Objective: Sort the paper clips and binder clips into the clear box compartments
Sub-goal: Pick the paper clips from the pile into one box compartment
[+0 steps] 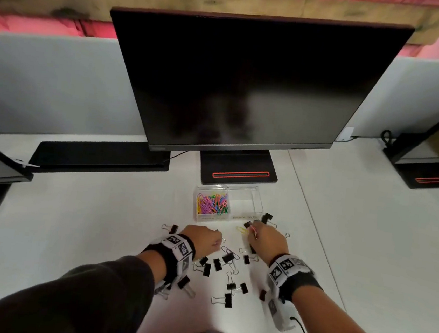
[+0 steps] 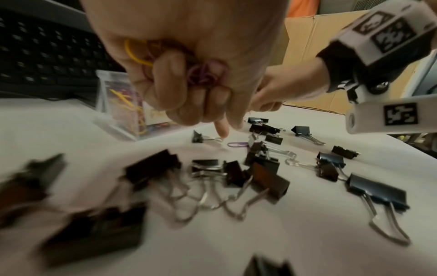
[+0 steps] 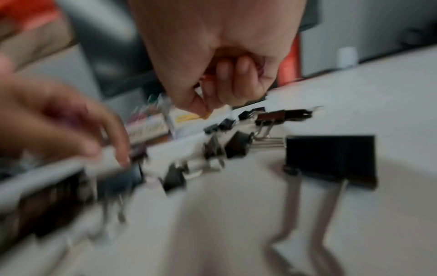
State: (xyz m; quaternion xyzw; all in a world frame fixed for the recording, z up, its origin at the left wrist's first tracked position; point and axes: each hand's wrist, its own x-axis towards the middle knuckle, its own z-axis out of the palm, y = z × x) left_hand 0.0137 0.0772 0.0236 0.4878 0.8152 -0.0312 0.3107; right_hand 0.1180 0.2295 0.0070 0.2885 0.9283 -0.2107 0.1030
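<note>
White counter (image 1: 341,233) under dark monitor (image 1: 249,82) | I'm watching left hand (image 1: 201,239) fisting light, slippery paper clips (image 2: 201,72) | right hand (image 1: 268,242) pinching a yellow clip (image 3: 189,117) off the counter beside clear box (image 1: 247,196), left compartment filling | stiff binder clips (image 1: 226,298) lying mid-counter, best taken by bodies.

One clear box (image 1: 247,196) with two compartments stands on the surface (image 1: 340,246). Roughly fifteen black binder clips (image 1: 227,300) lie scattered; some are hidden by the wrists, so the exact count is unclear. Loose paper clips: one yellow (image 1: 241,229), one purple (image 2: 237,144). The left compartment's coloured paper clips (image 1: 211,203) are too many to count. Three monitors (image 1: 248,88) show.
</note>
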